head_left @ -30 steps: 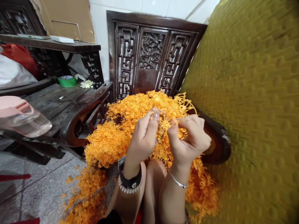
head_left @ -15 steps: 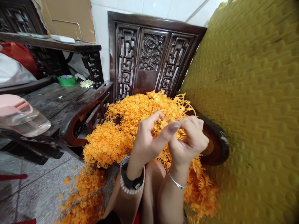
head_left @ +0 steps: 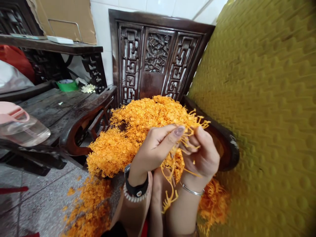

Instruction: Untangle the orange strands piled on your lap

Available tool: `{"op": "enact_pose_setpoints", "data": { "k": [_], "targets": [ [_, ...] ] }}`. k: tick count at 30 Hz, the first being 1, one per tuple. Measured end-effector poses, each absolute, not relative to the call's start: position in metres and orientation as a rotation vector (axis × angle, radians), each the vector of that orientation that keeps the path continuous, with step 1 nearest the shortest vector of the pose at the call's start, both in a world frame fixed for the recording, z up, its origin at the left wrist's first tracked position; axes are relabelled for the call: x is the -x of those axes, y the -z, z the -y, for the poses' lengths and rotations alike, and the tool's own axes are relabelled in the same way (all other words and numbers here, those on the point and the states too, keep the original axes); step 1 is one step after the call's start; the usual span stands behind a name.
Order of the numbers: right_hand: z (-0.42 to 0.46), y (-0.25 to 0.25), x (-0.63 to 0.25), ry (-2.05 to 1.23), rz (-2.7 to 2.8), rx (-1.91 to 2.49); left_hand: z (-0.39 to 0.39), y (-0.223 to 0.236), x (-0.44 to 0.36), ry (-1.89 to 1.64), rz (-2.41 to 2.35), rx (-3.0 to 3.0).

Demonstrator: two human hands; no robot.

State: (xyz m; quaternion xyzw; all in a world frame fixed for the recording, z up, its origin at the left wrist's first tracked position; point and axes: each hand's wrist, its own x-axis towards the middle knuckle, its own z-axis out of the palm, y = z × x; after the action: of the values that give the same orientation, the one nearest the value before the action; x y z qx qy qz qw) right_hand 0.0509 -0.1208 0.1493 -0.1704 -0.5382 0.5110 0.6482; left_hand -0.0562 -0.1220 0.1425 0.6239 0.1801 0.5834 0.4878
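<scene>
White wall tiles [head_left: 103, 39] and a dark carved wooden panel [head_left: 158, 56] rise behind a heap of orange lacy strands [head_left: 140, 128] piled in front of the seated person's knees. The heap spills onto a speckled stone floor [head_left: 37, 200] on the left and reaches a dimpled olive-yellow cushion [head_left: 254, 98] on the right. Above it, the left hand [head_left: 154, 148], wearing a black watch [head_left: 135, 189] and a beaded bracelet [head_left: 133, 197], pinches a tuft of strands between thumb and bent fingers. The right hand [head_left: 202, 154], with a thin silver bangle [head_left: 191, 190], is curled closed on the same tuft. One loose strand [head_left: 170, 187] dangles below them. Off to the left, a pink-lidded plastic jug [head_left: 22, 128] sits at the edge of a worn wooden bench [head_left: 54, 105].
</scene>
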Motion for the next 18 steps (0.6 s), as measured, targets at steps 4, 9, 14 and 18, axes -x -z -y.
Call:
{"op": "enact_pose_setpoints", "data": {
  "k": [4, 9, 14, 18],
  "targets": [
    [0.121, -0.155, -0.06, -1.069, 1.018, 0.035, 0.124, -0.14, 0.057, -1.192, -0.036, -1.164],
    [0.12, -0.153, -0.086, -0.98, 1.14, 0.132, 0.122, -0.141, 0.061, -1.37, -0.016, -1.039],
    [0.13, -0.148, -0.078, -0.816, 1.079, 0.562, 0.121, -0.143, 0.055, -1.356, -0.241, -1.158],
    [0.13, -0.135, -0.07, -0.755, 1.188, 0.597, 0.119, -0.139, 0.049, -1.348, -0.295, -1.179]
  ]
}}
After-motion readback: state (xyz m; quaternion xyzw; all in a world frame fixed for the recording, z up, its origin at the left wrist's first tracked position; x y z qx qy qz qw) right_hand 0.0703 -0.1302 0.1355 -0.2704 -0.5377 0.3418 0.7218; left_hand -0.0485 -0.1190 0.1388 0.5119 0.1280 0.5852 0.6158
